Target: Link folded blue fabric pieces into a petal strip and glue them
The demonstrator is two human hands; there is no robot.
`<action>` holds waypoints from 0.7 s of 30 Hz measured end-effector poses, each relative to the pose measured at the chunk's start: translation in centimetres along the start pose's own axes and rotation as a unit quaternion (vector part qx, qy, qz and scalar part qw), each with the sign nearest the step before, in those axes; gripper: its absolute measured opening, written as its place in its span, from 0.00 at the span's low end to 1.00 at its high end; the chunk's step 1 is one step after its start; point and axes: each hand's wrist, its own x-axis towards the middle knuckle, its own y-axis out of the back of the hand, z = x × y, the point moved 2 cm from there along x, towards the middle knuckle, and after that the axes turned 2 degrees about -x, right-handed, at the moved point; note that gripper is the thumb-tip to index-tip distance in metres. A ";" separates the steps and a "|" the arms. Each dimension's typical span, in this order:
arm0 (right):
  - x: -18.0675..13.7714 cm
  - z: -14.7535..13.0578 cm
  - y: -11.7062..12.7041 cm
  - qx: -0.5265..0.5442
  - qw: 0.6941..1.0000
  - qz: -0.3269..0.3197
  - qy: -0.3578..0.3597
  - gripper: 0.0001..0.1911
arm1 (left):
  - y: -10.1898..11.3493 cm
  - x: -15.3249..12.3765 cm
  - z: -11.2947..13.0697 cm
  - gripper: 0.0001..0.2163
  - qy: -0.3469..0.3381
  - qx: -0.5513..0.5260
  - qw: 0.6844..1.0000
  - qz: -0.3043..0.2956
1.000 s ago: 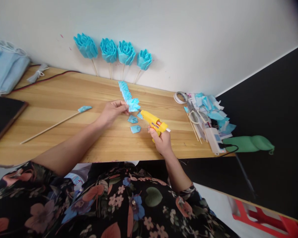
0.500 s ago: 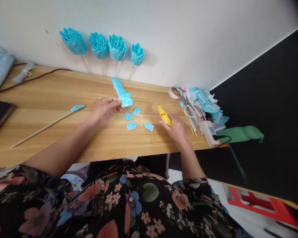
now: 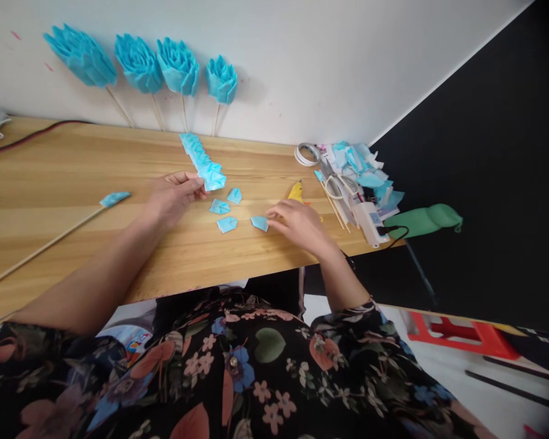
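Note:
My left hand (image 3: pixel 171 195) pinches the near end of a long folded blue paper strip (image 3: pixel 201 160) that lies on the wooden table (image 3: pixel 73 177). My right hand (image 3: pixel 297 222) rests low on the table with its fingers stretched left, fingertips at a small blue paper piece (image 3: pixel 258 223). Three more small blue pieces (image 3: pixel 227 224) lie between my hands. The yellow glue gun (image 3: pixel 296 191) lies on the table just behind my right hand, not held.
Several blue paper flowers (image 3: pixel 178 64) on sticks lean against the wall. A skewer with a blue tip (image 3: pixel 114 199) lies at left. A tape roll (image 3: pixel 306 154), scissors (image 3: pixel 336 183), paper scraps (image 3: pixel 366 174) and a white power strip (image 3: pixel 368 219) crowd the table's right end.
My right hand has set the glue gun down on the table and moved left to the nearest small blue piece. My left hand stays on the strip.

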 end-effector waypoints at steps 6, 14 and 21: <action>1.7 -2.7 -2.4 -0.068 0.996 -0.049 -0.023 0.13 | -0.4 -0.3 0.8 0.08 0.003 0.027 0.999 0.028; 4.9 -0.9 -2.2 0.521 0.853 -0.013 -0.043 0.24 | -1.0 -0.5 0.8 0.07 0.016 0.019 0.999 0.035; 8.3 -3.7 -2.4 0.678 0.732 -0.005 -0.066 0.21 | -0.5 -0.5 0.7 0.06 -0.010 -0.013 0.998 0.061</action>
